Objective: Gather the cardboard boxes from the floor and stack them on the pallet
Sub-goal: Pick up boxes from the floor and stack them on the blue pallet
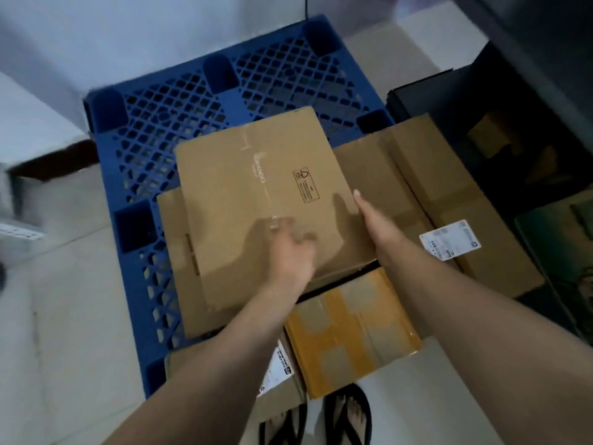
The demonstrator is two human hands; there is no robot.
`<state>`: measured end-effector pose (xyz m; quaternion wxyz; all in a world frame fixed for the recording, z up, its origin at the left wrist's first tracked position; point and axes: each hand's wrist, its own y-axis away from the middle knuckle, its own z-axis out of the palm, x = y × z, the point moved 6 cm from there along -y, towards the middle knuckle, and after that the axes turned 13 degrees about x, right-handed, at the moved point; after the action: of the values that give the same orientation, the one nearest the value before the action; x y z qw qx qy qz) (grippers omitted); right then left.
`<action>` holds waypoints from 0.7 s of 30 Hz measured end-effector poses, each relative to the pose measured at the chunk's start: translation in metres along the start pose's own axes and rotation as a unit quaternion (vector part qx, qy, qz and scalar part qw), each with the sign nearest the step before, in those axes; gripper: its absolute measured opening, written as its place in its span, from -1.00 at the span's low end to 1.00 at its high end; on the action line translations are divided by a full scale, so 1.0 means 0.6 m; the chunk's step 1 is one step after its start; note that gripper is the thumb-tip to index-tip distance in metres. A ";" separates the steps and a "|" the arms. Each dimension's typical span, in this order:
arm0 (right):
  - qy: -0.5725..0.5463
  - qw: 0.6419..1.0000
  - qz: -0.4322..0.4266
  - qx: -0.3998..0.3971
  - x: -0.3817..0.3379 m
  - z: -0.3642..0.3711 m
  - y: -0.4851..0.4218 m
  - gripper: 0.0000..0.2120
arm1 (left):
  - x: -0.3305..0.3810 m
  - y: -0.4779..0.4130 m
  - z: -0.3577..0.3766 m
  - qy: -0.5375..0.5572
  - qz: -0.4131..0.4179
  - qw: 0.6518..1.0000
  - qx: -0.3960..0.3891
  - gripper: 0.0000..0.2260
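Two feet in black flip-flops at the bottom centre of the frame, on pale floor tiles.

Just above them: a small cardboard box with a white label, partly covered by the left forearm. Beside it, to the right: a yellow-brown box with tape patches. Cannot tell whether either one rests on the pallet or on the floor.

Mid-frame: both bare arms reach forward to a flat cardboard box with a printed mark. It lies skewed on top of a wider cardboard box, and the pair sits on the near right part of the blue plastic pallet.

- Left hand: on the top face of the flat box near its near edge, back of hand up. Fingers are motion-blurred, so cannot tell if they are flat or curled.
- Right hand: laid along the right edge of the flat box, fingers straight and released, not wrapped round anything visible.

Right of centre: a long cardboard box with a white shipping label, close against the stacked pair on the pallet's right side.

Further back: bare lattice of the pallet fills the upper centre.

Upper right: dark boxes in shadow, contents unclear.
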<state>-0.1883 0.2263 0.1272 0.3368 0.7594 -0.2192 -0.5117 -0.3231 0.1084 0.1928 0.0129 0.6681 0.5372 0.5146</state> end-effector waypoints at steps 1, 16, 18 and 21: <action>0.012 1.000 -0.007 0.012 0.000 -0.005 0.001 -0.36 | -0.021 -0.016 -0.043 -0.059 0.009 0.995 0.086 -0.56; 0.124 0.983 -0.065 0.123 0.036 -0.037 0.006 -0.42 | -0.151 -0.068 -0.139 0.038 -0.082 0.983 0.158 -0.29; 0.120 0.981 -0.070 0.133 0.041 -0.041 0.004 -0.42 | -0.150 -0.064 -0.135 0.044 -0.069 0.984 0.159 -0.31; 0.145 0.978 -0.076 0.129 0.042 -0.036 0.004 -0.42 | -0.154 -0.066 -0.138 0.039 -0.064 0.983 0.169 -0.31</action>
<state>-0.1588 0.2135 0.1184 0.2238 0.8770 -0.1738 -0.3881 -0.3994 0.0132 0.1472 -0.0879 0.6044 0.6583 0.4401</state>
